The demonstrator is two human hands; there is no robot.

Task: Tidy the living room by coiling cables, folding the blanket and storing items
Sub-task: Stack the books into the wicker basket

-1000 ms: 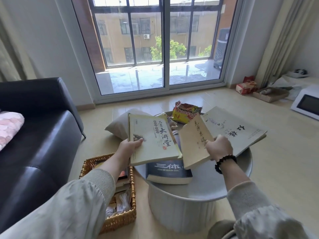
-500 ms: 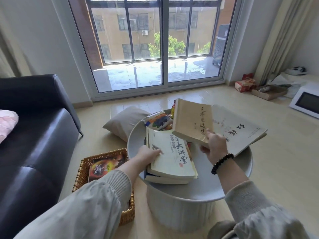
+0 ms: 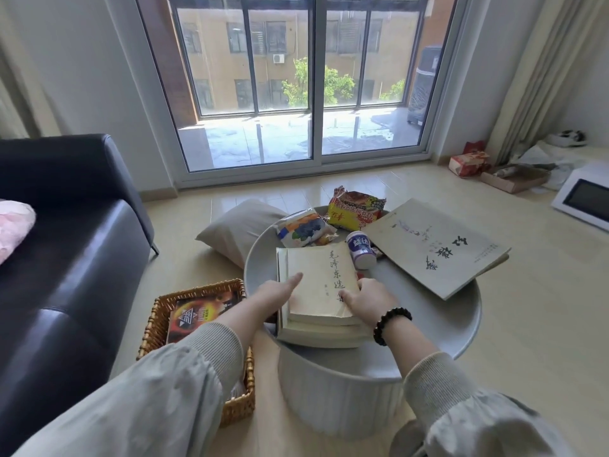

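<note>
Head view. The stack [image 3: 318, 328] of books lies on the near left part of the round table [image 3: 461, 328], directly between the two hands. Its long axis runs away from the person.

The left hand [image 3: 280, 290] rests on the left edge of the top book [image 3: 321, 278], fingers straight and together. The right hand [image 3: 365, 300] grips the near right corner, thumb on the cover and fingers curled round the edge.

The basket [image 3: 155, 319] stands on the floor just left of the table, nearer the left hand. In my judgement a transfer would go leftward and down.

Count:
- Stack: at least two books; a third is probable but unconfirmed.
- Basket: one book visible.
- Table: one large book [image 3: 435, 245], set apart at the right.
- Table: two packets [image 3: 304, 227].
- Table: one jar [image 3: 361, 249].
</note>
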